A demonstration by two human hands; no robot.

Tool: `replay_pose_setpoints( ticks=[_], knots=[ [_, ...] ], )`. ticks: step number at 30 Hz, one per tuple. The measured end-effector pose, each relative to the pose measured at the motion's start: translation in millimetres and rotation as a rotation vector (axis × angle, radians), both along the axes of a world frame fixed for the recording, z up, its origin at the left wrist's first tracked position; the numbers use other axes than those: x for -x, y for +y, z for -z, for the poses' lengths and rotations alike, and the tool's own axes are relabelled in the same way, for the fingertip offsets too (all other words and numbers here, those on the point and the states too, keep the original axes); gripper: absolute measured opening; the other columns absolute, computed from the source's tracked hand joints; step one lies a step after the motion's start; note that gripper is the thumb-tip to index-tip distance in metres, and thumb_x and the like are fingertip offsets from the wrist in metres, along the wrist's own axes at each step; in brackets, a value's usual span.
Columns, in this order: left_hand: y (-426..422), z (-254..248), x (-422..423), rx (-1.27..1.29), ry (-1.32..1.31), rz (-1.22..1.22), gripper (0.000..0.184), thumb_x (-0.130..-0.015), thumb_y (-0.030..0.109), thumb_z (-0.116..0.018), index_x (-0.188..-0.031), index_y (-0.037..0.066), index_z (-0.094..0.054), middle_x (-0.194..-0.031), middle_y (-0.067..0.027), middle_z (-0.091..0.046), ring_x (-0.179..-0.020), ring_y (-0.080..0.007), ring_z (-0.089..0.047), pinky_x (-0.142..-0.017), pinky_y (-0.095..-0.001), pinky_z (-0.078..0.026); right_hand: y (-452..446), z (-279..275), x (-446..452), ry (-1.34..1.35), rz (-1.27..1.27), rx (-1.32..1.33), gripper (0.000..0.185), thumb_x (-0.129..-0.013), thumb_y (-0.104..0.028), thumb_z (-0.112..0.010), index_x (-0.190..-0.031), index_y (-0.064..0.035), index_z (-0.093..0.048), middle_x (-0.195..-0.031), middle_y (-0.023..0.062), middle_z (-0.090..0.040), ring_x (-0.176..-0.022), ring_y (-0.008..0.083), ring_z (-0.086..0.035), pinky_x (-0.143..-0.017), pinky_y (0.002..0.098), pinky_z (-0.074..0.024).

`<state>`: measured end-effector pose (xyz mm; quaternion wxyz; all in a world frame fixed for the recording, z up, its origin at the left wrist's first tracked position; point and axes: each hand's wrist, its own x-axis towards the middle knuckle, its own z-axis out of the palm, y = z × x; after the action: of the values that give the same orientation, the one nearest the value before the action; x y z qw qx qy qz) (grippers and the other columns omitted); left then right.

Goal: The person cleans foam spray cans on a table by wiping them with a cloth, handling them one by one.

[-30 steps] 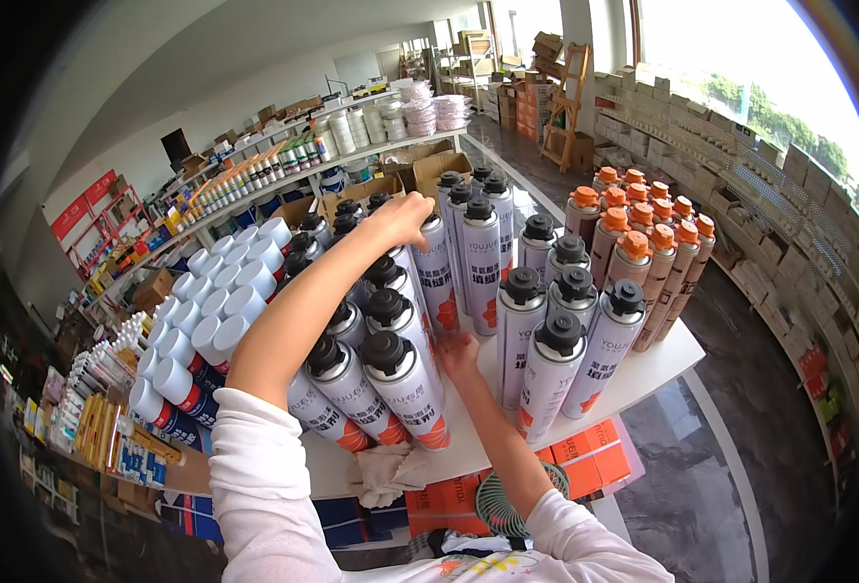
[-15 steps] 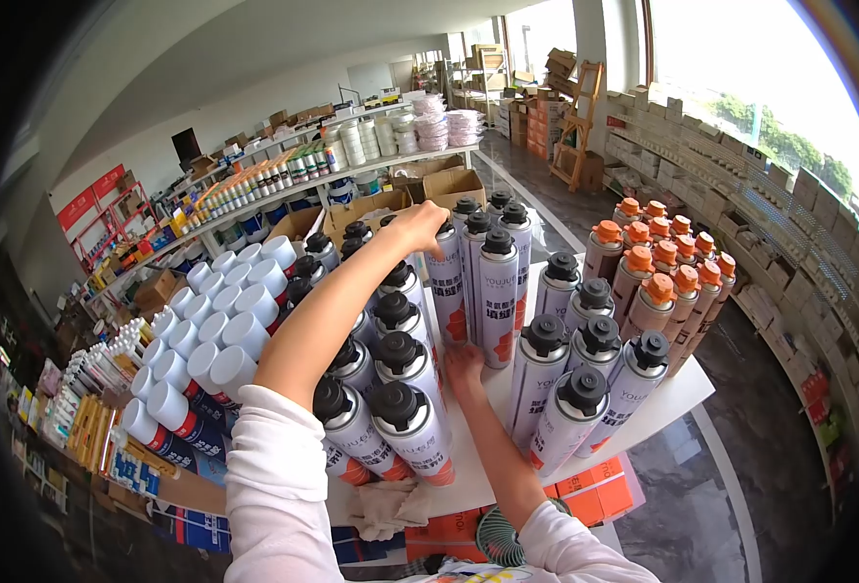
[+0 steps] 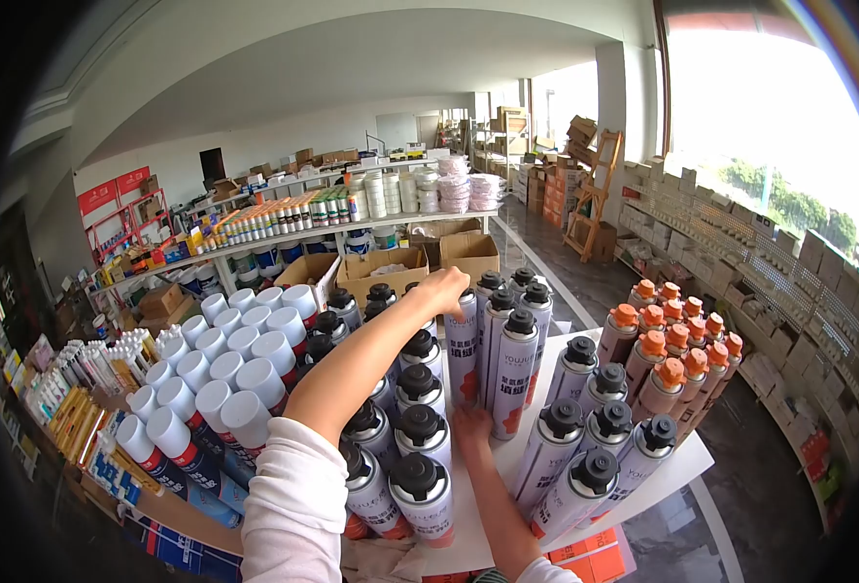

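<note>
My left hand is closed round the top of a white can, its fingers covering the cap. Low on the same can, my right hand is closed against the base, fingertips partly hidden. Just right of it stands another white can with a black cap, in a small upright cluster. Rows of black-capped cans stand to the left, under and beside my left forearm. A separate group of black-capped cans is to the right of my right forearm.
Orange-capped cans stand at the right of the white table. White-capped cans fill the left side. A cloth lies at the near edge. Open cardboard boxes and a loaded shelf are behind.
The view has tilted up, so the cans and both hands appear lower in it. My hands stay on the same can, top and base.
</note>
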<state>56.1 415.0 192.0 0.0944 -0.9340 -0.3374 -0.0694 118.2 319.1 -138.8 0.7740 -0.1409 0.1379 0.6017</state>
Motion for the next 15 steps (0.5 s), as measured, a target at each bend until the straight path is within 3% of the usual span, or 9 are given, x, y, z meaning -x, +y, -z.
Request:
replay_pose_setpoints(
  ticks=[3,4,6,12,15],
  knots=[
    [8,0,4,-0.019,0.015,0.023,0.062,-0.059,0.031,-0.096,-0.098,-0.008,-0.070,-0.096,-0.0250,-0.072,-0.095,-0.0373,-0.072,-0.083,-0.0407,-0.060,15,19,-3,-0.030,-0.027,-0.031,0.027,-0.091,-0.018,-0.048,-0.066,-0.0144,-0.037,-0.069,0.0041,-0.041,-0.069,0.0222,-0.044,-0.065,0.0361,-0.0381],
    [9,-1,7,-0.027,-0.002,0.025,0.063,-0.059,0.032,-0.096,-0.099,-0.008,-0.069,-0.097,-0.0249,-0.072,-0.095,-0.0374,-0.072,-0.083,-0.0409,-0.060,30,43,-6,-0.064,-0.045,-0.053,0.015,-0.090,-0.020,-0.050,-0.079,-0.0113,-0.044,-0.092,0.0096,-0.049,-0.088,0.0284,-0.049,-0.076,0.0411,-0.0423],
    [10,-1,13,-0.029,-0.014,0.029,0.064,-0.059,0.032,-0.096,-0.100,-0.007,-0.068,-0.098,-0.0249,-0.072,-0.096,-0.0375,-0.072,-0.083,-0.0411,-0.059,33,53,-8,-0.094,-0.061,-0.069,0.014,-0.088,-0.022,-0.052,-0.092,-0.0082,-0.052,-0.116,0.0151,-0.057,-0.107,0.0346,-0.053,-0.088,0.0461,-0.0465],
    [13,-3,19,0.000,-0.017,0.058,0.066,-0.057,0.034,-0.096,-0.099,-0.006,-0.065,-0.096,-0.0235,-0.071,-0.095,-0.0386,-0.071,-0.082,-0.0431,-0.059,32,53,-2,-0.046,-0.106,-0.095,0.014,-0.089,-0.022,-0.052,-0.093,-0.0087,-0.053,-0.114,0.0099,-0.058,-0.108,0.0306,-0.054,-0.086,0.0432,-0.0466],
    [7,-7,10,0.081,0.041,0.026,0.071,-0.061,0.031,-0.095,-0.112,-0.004,-0.059,-0.105,-0.0239,-0.065,-0.102,-0.0402,-0.066,-0.086,-0.0460,-0.055,33,66,-5,-0.015,-0.091,-0.092,0.013,-0.090,-0.022,-0.053,-0.089,-0.0095,-0.053,-0.105,0.0075,-0.059,-0.099,0.0271,-0.054,-0.080,0.0399,-0.0459]
  ],
)
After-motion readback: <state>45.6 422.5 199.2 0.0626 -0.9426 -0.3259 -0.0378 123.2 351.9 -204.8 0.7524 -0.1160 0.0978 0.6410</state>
